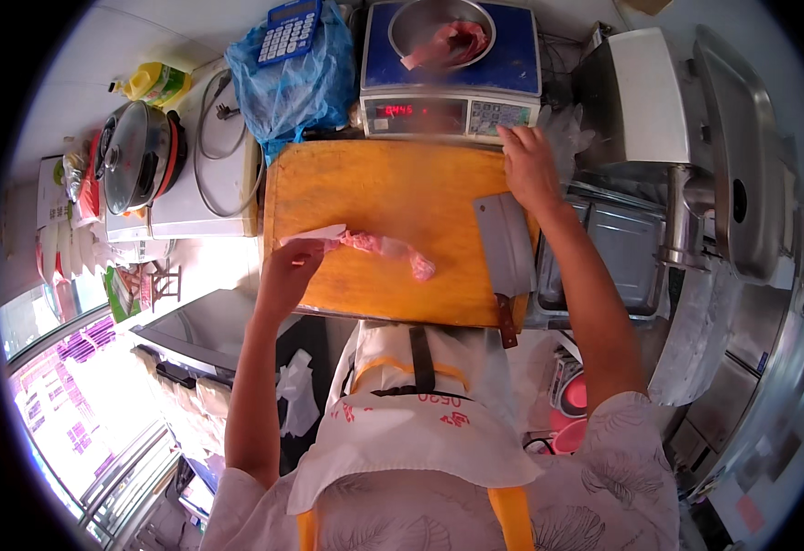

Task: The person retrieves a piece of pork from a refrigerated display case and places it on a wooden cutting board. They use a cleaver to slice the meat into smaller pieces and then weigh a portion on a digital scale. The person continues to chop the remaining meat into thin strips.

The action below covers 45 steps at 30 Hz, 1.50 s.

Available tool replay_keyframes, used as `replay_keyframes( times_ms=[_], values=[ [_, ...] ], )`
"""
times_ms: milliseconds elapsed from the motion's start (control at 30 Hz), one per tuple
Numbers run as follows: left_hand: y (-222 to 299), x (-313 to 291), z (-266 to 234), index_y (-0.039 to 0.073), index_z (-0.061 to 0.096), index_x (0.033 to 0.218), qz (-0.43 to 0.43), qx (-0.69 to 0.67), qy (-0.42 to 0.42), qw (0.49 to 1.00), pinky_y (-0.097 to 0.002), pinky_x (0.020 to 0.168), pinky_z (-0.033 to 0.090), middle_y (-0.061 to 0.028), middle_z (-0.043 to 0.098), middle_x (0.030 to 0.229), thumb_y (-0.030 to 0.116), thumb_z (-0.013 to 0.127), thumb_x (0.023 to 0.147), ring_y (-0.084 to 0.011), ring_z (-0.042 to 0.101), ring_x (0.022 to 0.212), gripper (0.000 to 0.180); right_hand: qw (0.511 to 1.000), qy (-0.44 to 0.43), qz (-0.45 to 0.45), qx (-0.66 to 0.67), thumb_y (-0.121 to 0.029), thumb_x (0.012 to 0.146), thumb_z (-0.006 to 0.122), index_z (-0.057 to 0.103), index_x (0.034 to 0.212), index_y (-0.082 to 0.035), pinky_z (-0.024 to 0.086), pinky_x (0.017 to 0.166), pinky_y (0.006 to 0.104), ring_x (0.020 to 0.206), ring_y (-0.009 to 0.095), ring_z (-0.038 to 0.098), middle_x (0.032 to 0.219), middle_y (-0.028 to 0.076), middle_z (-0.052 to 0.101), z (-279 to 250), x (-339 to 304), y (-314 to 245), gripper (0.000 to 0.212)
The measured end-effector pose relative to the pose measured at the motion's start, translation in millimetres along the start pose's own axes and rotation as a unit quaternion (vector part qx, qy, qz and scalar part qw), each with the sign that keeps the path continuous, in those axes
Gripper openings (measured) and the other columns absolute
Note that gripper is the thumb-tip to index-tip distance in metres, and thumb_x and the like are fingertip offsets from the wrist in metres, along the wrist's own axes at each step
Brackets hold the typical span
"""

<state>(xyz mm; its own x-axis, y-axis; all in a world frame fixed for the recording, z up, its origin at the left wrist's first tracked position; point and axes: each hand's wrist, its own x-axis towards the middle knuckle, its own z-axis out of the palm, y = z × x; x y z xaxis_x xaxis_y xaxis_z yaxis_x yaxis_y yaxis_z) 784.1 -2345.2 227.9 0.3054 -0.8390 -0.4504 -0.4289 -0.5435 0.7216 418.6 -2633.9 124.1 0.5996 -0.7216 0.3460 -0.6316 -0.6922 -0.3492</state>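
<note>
Meat [384, 246]: likely soft, slippery; grip four-o'clock end | left hand [293, 264]: nine o'clock, grasp unclear | right hand [530, 167]: released

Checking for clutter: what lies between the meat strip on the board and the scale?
Only bare orange board shows between meat strip and scale in the head view.

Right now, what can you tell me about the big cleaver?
The cleaver has a broad, roughly rectangular grey blade, metal by its look, and a brown handle, apparently wooden. It lies flat on the right side of the orange-brown board, blade pointing away from the person, handle reaching past the near edge. No hand grips it; the right hand is beyond it.
</note>
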Motion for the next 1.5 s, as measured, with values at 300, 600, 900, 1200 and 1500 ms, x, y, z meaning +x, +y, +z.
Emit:
replay_keyframes(
  times_ms=[300, 600, 900, 1200, 1500],
  values=[
    [-33.9, -52.4, 34.2, 0.001, 0.074, 0.122, -0.049, -0.046, 0.032, 0.997, -0.0305, 0.085, 0.059, -0.0086, 0.079, 0.112, 0.011, 0.073, 0.1, -0.0155, 0.074, 0.097, 0.025, 0.989, -0.007, -0.052, -0.138, -0.006, 0.092, 0.062, 0.059, 0.15, -0.006, 0.045, 0.094, 0.0443, 0.109, 0.027, 0.052, 0.117, 0.004, 0.058, 23.8, 28.1, -17.2, 0.058],
    [-52.3, -68.8, 37.2, 0.0, 0.074, 0.124, -0.042, -0.052, 0.05, 0.997, -0.0299, 0.085, 0.059, -0.0089, 0.079, 0.111, 0.01, 0.071, 0.1, -0.0148, 0.075, 0.097, 0.026, 0.981, -0.033, -0.052, -0.183, -0.007, 0.093, 0.061, 0.06, 0.15, -0.004, 0.046, 0.093, 0.043, 0.109, 0.026, 0.053, 0.115, 0.004, 0.059, 29.2, 29.9, -14.0, 0.058],
    [-73.3, -90.9, 48.7, -0.001, 0.073, 0.124, -0.098, -0.067, 0.051, 0.992, -0.0311, 0.089, 0.059, -0.0105, 0.08, 0.111, 0.011, 0.071, 0.1, -0.0162, 0.076, 0.098, 0.027, 0.971, -0.108, -0.064, -0.204, -0.007, 0.095, 0.06, 0.058, 0.152, -0.008, 0.047, 0.097, 0.0429, 0.115, 0.026, 0.054, 0.121, 0.003, 0.06, 32.7, -2.4, -25.3, 0.058],
    [-74.8, -93.1, 47.3, -0.002, 0.072, 0.125, -0.11, -0.053, 0.051, 0.991, -0.0276, 0.088, 0.057, -0.0063, 0.078, 0.111, 0.009, 0.071, 0.102, -0.0123, 0.072, 0.1, 0.026, 0.978, -0.079, -0.037, -0.191, -0.006, 0.092, 0.06, 0.057, 0.154, -0.01, 0.047, 0.094, 0.0416, 0.113, 0.025, 0.055, 0.123, 0.001, 0.059, 36.9, -7.0, -23.4, 0.062],
    [-86.1, -95.3, 54.9, 0.0, 0.073, 0.124, -0.105, -0.055, 0.059, 0.991, -0.0321, 0.091, 0.059, -0.0118, 0.079, 0.112, 0.012, 0.072, 0.099, -0.0182, 0.076, 0.101, 0.028, 0.97, -0.124, -0.019, -0.21, -0.007, 0.098, 0.062, 0.055, 0.154, -0.005, 0.046, 0.096, 0.0441, 0.118, 0.028, 0.054, 0.127, 0.005, 0.058, 30.8, -11.3, -20.9, 0.056]
  ],
)
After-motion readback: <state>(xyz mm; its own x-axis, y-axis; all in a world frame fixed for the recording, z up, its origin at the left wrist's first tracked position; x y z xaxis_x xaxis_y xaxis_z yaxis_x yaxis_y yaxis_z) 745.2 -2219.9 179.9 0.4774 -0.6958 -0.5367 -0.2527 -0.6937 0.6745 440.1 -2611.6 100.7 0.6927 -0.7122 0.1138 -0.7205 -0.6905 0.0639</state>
